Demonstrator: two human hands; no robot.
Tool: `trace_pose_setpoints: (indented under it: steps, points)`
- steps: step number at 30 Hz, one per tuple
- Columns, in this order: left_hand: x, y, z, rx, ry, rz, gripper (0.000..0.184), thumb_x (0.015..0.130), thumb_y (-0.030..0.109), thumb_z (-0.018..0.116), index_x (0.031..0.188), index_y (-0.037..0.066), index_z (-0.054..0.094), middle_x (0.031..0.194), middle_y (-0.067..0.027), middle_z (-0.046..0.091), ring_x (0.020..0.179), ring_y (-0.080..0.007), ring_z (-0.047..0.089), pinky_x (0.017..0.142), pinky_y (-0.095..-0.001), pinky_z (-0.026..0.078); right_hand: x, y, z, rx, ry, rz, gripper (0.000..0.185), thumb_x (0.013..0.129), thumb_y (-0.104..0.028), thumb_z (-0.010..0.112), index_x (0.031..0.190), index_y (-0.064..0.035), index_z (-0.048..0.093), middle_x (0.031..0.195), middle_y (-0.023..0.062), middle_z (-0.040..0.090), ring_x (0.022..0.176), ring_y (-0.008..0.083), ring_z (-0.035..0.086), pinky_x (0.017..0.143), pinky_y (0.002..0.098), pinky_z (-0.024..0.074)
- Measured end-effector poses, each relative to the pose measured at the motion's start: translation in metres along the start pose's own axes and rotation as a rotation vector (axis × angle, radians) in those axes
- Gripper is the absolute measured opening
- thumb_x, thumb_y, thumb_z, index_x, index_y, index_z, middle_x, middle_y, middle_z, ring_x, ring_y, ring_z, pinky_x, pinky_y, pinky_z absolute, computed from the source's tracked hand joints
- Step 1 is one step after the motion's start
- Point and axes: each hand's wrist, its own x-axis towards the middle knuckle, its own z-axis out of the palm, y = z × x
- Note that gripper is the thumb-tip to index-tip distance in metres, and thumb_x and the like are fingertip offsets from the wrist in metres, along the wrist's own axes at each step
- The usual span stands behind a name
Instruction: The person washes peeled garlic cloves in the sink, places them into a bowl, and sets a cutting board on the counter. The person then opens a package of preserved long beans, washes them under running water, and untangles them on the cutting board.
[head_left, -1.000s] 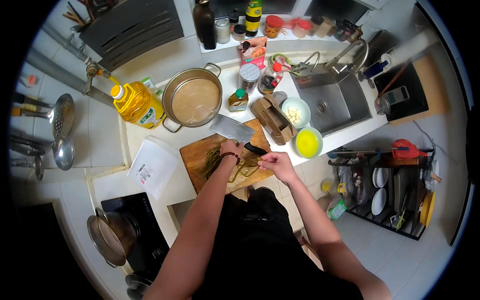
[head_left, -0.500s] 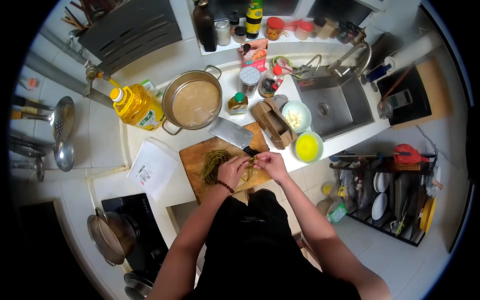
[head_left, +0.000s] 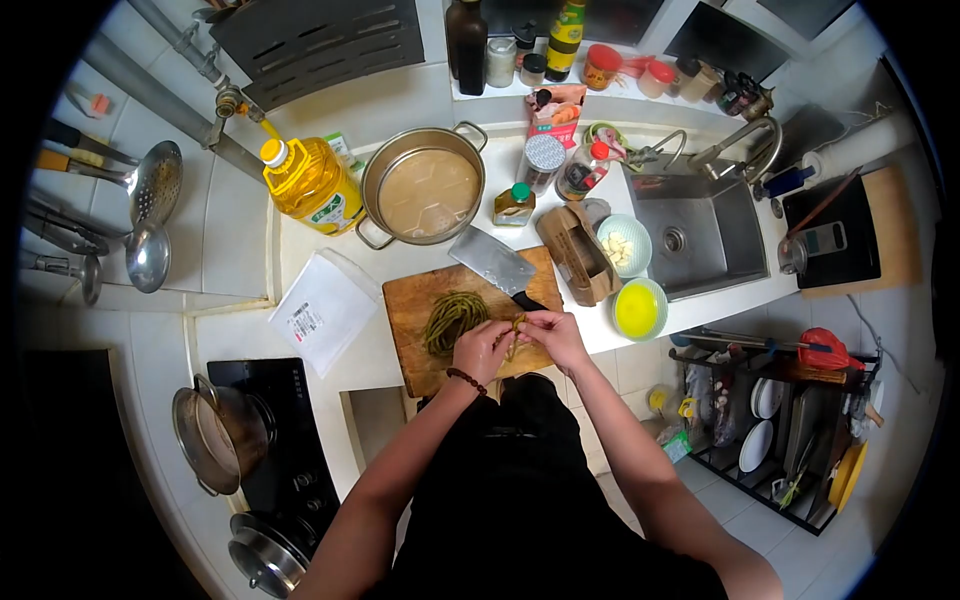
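Note:
My left hand (head_left: pixel 482 350), with a beaded bracelet at the wrist, is closed on the green strands (head_left: pixel 516 334) near the front right of the wooden cutting board (head_left: pixel 410 295). Close beside it, my right hand (head_left: pixel 556 338) pinches the same strands. A coiled bundle of long green stalks (head_left: pixel 453 318) lies on the board, just left of my hands. Behind them a cleaver (head_left: pixel 494 262) rests flat across the board's back edge, its black handle pointing toward my right hand.
A large pot (head_left: pixel 422 190) of cloudy liquid and an oil jug (head_left: pixel 312 190) stand behind the board. Right of it are a brown carton (head_left: pixel 578 254), a bowl of garlic (head_left: pixel 626 245) and a bowl of yellow liquid (head_left: pixel 640 308). A white package (head_left: pixel 325 312) lies left.
My left hand has left the bundle and come beside my right hand, where both now hold strands. The loose strands on the board's right are gathered in. The view has shifted.

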Motion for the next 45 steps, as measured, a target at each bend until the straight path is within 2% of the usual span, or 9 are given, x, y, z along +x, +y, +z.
trace_pose_setpoints:
  steps: [7, 12, 17, 24, 30, 32, 35, 41, 45]
  points:
    - [0.004, -0.005, -0.007, 0.051, -0.102, 0.045, 0.016, 0.089, 0.016, 0.072, 0.100, 0.005, 0.073, 0.089, -0.0120, 0.070, 0.071, -0.0280, 0.069, 0.063, -0.0355, 0.054, -0.003, 0.003, 0.001, -0.115, 0.044, -0.064, 0.015, 0.090, 0.000, 0.073, 0.103, 0.0075, 0.071, 0.084, 0.0070, 0.072, 0.073, 0.0110, 0.068, 0.070, 0.0234, 0.0547]
    - [0.016, -0.105, -0.024, 0.157, 0.211, -0.207, 0.016, 0.090, 0.018, 0.069, 0.103, 0.008, 0.071, 0.093, -0.0136, 0.068, 0.088, -0.0331, 0.068, 0.076, -0.0436, 0.053, -0.010, -0.005, -0.003, -0.151, 0.097, -0.077, 0.014, 0.090, -0.002, 0.074, 0.100, 0.0074, 0.071, 0.079, 0.0054, 0.071, 0.071, 0.0103, 0.068, 0.068, 0.0239, 0.0539]
    - [0.025, -0.124, -0.047, 0.227, -0.128, -0.379, 0.016, 0.088, 0.015, 0.071, 0.102, 0.008, 0.068, 0.102, -0.0134, 0.067, 0.096, -0.0340, 0.065, 0.082, -0.0434, 0.053, -0.010, 0.003, -0.007, -0.119, 0.112, -0.092, 0.013, 0.090, -0.003, 0.074, 0.096, 0.0075, 0.070, 0.077, 0.0037, 0.069, 0.070, 0.0100, 0.068, 0.066, 0.0241, 0.0542]
    - [0.021, -0.126, -0.051, 0.384, -0.209, -0.238, 0.012, 0.090, 0.013, 0.068, 0.100, 0.006, 0.066, 0.103, -0.0165, 0.065, 0.097, -0.0344, 0.064, 0.080, -0.0452, 0.051, -0.011, 0.005, 0.003, -0.099, 0.089, -0.084, 0.010, 0.090, -0.003, 0.074, 0.094, 0.0059, 0.069, 0.076, 0.0026, 0.067, 0.069, 0.0097, 0.067, 0.065, 0.0235, 0.0534]
    - [0.019, -0.097, -0.071, 0.110, -0.037, -0.381, 0.013, 0.094, 0.015, 0.066, 0.095, 0.002, 0.062, 0.083, -0.0135, 0.067, 0.076, -0.0310, 0.067, 0.067, -0.0414, 0.051, -0.006, -0.001, 0.007, -0.118, 0.066, -0.114, 0.012, 0.091, -0.005, 0.074, 0.096, 0.0054, 0.069, 0.077, 0.0028, 0.068, 0.070, 0.0095, 0.067, 0.063, 0.0232, 0.0535]
    - [0.017, -0.085, -0.078, -0.020, 0.012, -0.326, 0.017, 0.099, 0.018, 0.064, 0.105, 0.002, 0.061, 0.074, -0.0066, 0.068, 0.067, -0.0126, 0.065, 0.062, -0.0295, 0.052, -0.002, -0.003, 0.010, -0.124, 0.053, -0.130, 0.013, 0.091, -0.005, 0.074, 0.096, 0.0054, 0.069, 0.078, 0.0028, 0.068, 0.070, 0.0094, 0.067, 0.063, 0.0231, 0.0534]
    - [0.015, -0.081, -0.082, -0.382, -0.085, -0.486, 0.016, 0.100, 0.018, 0.064, 0.108, 0.004, 0.064, 0.084, -0.0052, 0.071, 0.069, -0.0073, 0.064, 0.062, -0.0244, 0.051, 0.000, -0.008, 0.019, -0.166, 0.059, -0.095, 0.014, 0.090, -0.006, 0.075, 0.097, 0.0059, 0.069, 0.078, 0.0030, 0.067, 0.070, 0.0094, 0.068, 0.063, 0.0227, 0.0528]
    - [0.002, -0.065, -0.072, -0.856, -0.132, -0.495, 0.017, 0.099, 0.016, 0.065, 0.109, 0.002, 0.064, 0.100, -0.0090, 0.074, 0.067, -0.0121, 0.068, 0.060, -0.0239, 0.055, 0.004, -0.014, 0.034, -0.230, -0.001, -0.186, 0.017, 0.089, -0.006, 0.075, 0.098, 0.0067, 0.070, 0.077, 0.0032, 0.068, 0.069, 0.0084, 0.067, 0.062, 0.0223, 0.0511]
    - [0.002, -0.040, -0.068, -0.726, -0.113, -0.530, 0.023, 0.098, 0.017, 0.068, 0.113, 0.000, 0.065, 0.100, -0.0096, 0.074, 0.069, -0.0129, 0.069, 0.064, -0.0245, 0.057, 0.012, -0.003, 0.039, -0.359, 0.004, -0.271, 0.020, 0.085, -0.009, 0.078, 0.098, 0.0042, 0.072, 0.074, 0.0064, 0.069, 0.065, 0.0093, 0.064, 0.061, 0.0258, 0.0502]
